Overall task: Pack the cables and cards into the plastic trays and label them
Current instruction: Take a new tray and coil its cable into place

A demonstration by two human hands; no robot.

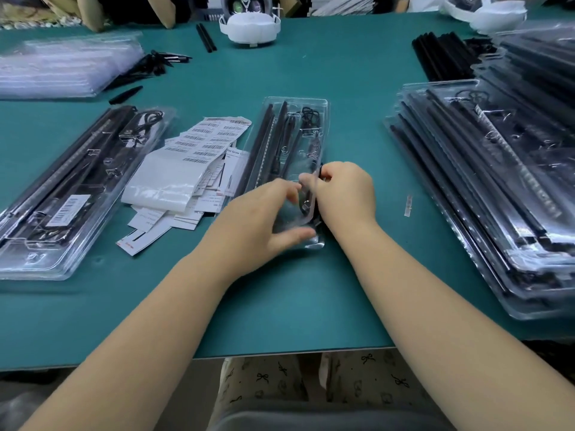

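Teal counter (342,76), clear plastic tray (322,104) at centre, long axis running away from body, black rods (260,141) and coiled cable (308,115) inside. Left hand (264,219) laid over tray's near end, fingers curved, thumb clamped along near edge. Right hand (345,188) at tray's right rim, thumb and forefinger pinching it, other fingers curled. Barcode labels (202,141) heaped just left of tray. Packed trays (497,188) stacked far right, one labelled tray (71,194) at left

A white headset (250,28) sits at the far edge of the green table (311,300).
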